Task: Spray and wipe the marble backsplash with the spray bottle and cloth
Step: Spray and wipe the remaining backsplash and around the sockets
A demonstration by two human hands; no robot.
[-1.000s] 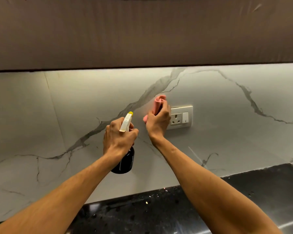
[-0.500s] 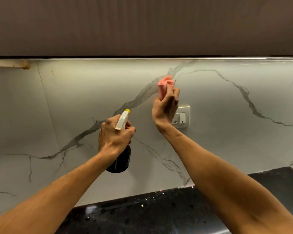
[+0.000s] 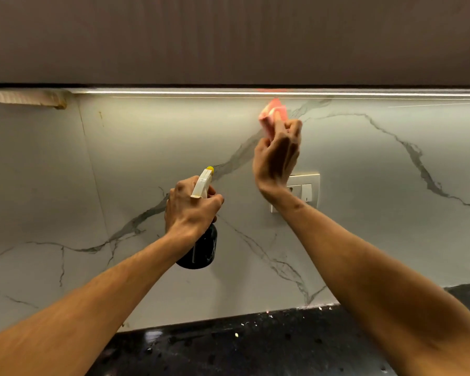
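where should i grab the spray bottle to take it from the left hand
Take the spray bottle by its dark round body, coming from below: that part hangs bare under the left hand, which grips the neck. Keep behind it, since the yellow nozzle points at the marble backsplash.

A home kitchen: a veined marble backsplash [image 3: 364,213] runs between a dark wall cabinet [image 3: 228,39] with an under-cabinet light strip [image 3: 174,92] and a black speckled countertop [image 3: 242,346], with a wall socket [image 3: 307,189].

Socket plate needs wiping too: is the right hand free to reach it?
Probably yes: the right hand, gripping the cloth, is just above the socket plate; nothing lies between.
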